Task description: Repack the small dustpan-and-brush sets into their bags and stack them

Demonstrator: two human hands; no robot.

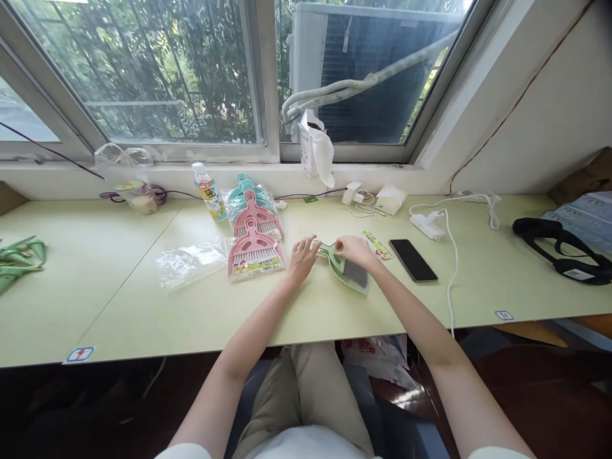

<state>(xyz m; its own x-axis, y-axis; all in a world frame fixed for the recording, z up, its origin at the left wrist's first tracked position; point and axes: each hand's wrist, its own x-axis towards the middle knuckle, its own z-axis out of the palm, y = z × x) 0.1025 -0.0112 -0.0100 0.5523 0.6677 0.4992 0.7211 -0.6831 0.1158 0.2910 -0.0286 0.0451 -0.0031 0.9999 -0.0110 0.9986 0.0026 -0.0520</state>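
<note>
A pale green dustpan point(342, 276) lies tilted on the table in front of me, with a small matching brush point(356, 274) nested in it, grey bristles toward the lower right. My left hand point(303, 260) has its fingertips closed at the end of the dustpan's handle. Curled over the upper part of the set, my right hand point(356, 250) grips the brush near its handle; its fingers partly hide the grip. Just behind the right hand lies a printed card point(377, 245). To the left, packaged pink dustpan sets point(255, 250) overlap packaged teal ones point(245, 189).
An empty clear plastic wrapper point(191, 262) lies left of the pink sets. A bottle point(209, 192) stands behind it. On the right are a black phone point(413, 260), a white power strip point(428, 224) with its cable, and a black strap-like headset point(564, 250). Green leaves point(21, 260) lie far left.
</note>
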